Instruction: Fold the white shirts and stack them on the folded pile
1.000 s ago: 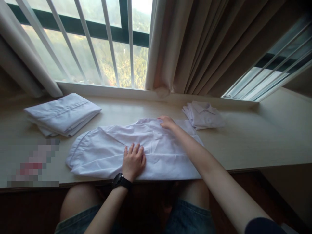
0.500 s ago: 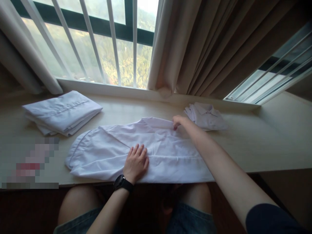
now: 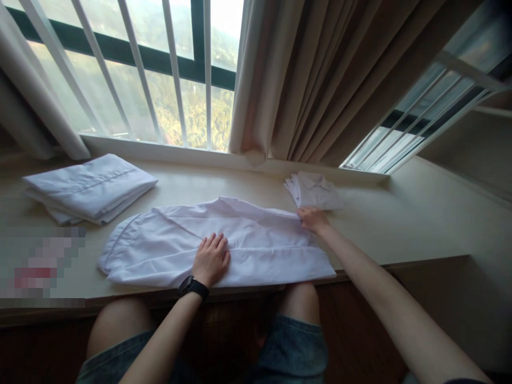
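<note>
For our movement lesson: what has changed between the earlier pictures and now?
The right hand moved rightward along the far edge of the white garment to its right end and now pinches it there. The left hand stayed flat on the garment; the folded bundle and folded shirt stayed put.

Window [image 3: 128, 96], dark green frame [image 3: 198, 32], white vertical bars [image 3: 174, 64], greenery outside, daylight entering. Curtains [image 3: 320, 80], beige, pleated, either side. Second barred window [image 3: 412, 122], far right. Tabletop [image 3: 400, 229], pale, running beneath the windows. Side wall [image 3: 452, 202], pale, shadowed. Floor [image 3: 356, 325], dark reddish brown.
</note>
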`<action>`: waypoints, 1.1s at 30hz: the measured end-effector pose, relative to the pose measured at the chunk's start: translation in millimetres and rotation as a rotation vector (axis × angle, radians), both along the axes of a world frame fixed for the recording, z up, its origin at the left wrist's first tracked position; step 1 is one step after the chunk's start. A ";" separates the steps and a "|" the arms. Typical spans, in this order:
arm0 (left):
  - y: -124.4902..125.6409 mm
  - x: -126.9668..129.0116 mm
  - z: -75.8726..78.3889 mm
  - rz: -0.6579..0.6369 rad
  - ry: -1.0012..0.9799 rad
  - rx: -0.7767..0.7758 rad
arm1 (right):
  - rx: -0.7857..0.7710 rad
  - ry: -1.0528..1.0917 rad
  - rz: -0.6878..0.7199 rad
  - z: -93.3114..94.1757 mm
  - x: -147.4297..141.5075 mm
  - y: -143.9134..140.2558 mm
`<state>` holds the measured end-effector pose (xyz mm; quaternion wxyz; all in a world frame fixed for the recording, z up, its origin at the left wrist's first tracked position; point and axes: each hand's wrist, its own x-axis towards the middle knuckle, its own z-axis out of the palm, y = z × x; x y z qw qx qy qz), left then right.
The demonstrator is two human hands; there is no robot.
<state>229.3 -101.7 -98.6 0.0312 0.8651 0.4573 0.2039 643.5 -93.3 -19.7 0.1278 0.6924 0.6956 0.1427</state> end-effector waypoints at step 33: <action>3.2 -1.0 -8.9 0.040 -0.089 0.051 | 0.389 0.358 -0.136 -96.7 -4.5 -117.1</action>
